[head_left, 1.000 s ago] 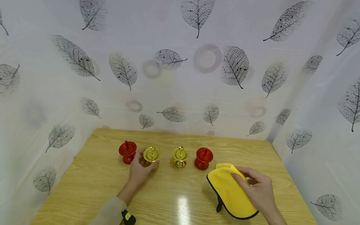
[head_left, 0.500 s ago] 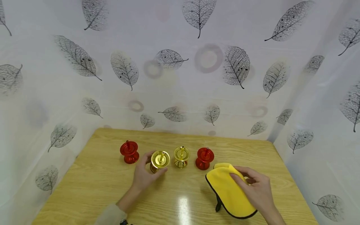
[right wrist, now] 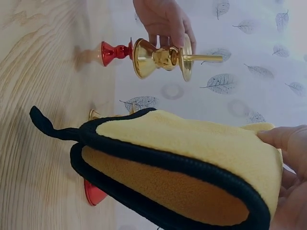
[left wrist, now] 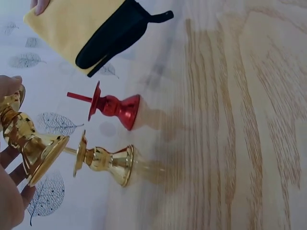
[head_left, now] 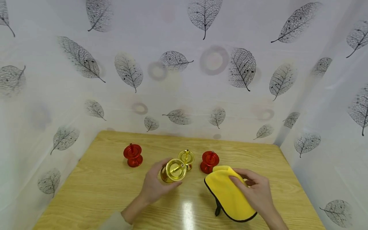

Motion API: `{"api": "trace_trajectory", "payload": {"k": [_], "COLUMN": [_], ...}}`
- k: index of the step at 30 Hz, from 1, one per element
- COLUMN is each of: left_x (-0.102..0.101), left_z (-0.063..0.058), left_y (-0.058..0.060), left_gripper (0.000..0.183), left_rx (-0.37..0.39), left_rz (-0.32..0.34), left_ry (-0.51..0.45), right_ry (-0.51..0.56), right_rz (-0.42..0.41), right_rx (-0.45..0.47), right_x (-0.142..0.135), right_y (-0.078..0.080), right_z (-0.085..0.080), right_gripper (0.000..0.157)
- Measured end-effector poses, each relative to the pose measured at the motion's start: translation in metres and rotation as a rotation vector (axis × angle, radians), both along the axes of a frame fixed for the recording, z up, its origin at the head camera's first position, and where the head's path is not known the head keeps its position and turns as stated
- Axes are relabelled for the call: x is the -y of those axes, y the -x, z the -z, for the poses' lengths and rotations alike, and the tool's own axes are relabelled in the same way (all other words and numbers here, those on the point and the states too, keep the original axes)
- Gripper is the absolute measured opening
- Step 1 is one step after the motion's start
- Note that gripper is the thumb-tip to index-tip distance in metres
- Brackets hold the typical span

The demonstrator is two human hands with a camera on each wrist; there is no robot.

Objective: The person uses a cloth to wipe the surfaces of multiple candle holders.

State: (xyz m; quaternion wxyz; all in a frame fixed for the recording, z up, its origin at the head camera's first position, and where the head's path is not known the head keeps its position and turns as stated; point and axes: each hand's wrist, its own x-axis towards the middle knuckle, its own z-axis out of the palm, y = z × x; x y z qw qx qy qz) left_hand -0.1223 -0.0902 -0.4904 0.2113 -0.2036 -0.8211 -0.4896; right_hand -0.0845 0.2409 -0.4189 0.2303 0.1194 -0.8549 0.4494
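My left hand [head_left: 156, 183] grips a gold candle holder [head_left: 176, 170] by its waist, lifted off the table and tilted to the right. In the right wrist view this gold holder [right wrist: 156, 58] shows its long spike and flared base, with clear air under it. A folded yellow cloth [head_left: 230, 191] with black edging and a black loop hangs from my right hand [head_left: 257, 190], pinched between thumb and fingers. Its two layers part at the lower edge in the right wrist view. The right fingertips are partly hidden behind the cloth.
A second gold holder [head_left: 187, 158] stands upright just behind the lifted one, partly covered by it. One red candle holder [head_left: 209, 161] stands beside it to the right, another red one [head_left: 133, 155] at the left. The wood-grain table [head_left: 100, 179] meets a leaf-patterned curtain [head_left: 189, 89].
The left hand has raised the gold candle holder from the row and carried it rightward and nearer, tipping it over. The right hand has shifted slightly left with the cloth.
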Motion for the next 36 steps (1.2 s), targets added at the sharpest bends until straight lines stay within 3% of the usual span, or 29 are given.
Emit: {"api": "trace_trajectory", "payload": {"k": [8, 13, 19, 25, 30, 36], "left_x": [-0.011, -0.018, -0.027, -0.032, -0.036, -0.040], "left_z": [-0.009, -0.014, -0.022, -0.024, -0.025, -0.031], "left_y": [-0.006, -0.010, -0.014, -0.015, -0.012, -0.014], "left_gripper": [0.085, 0.086, 0.087, 0.087, 0.090, 0.092], "left_rx": [-0.083, -0.140, -0.144, -0.199, -0.275, -0.301], "left_rz": [0.078, 0.065, 0.090, 0.109, 0.088, 0.095], "left_ry": [0.061, 0.185, 0.305, 0.349, 0.403, 0.412], "right_ry": [0.019, 0.041, 0.049, 0.094, 0.116, 0.131], "right_rz": [-0.081, -0.150, -0.199, -0.275, -0.309, -0.336], "right_rx": [0.005, 0.015, 0.031, 0.100, 0.178, 0.252], "right_x": [0.009, 0.016, 0.024, 0.030, 0.036, 0.045], "right_y": [0.006, 0.011, 0.014, 0.014, 0.012, 0.007], "right_z": [-0.001, -0.001, -0.001, -0.006, -0.010, -0.014], "right_gripper": [0.024, 0.023, 0.023, 0.021, 0.019, 0.016]}}
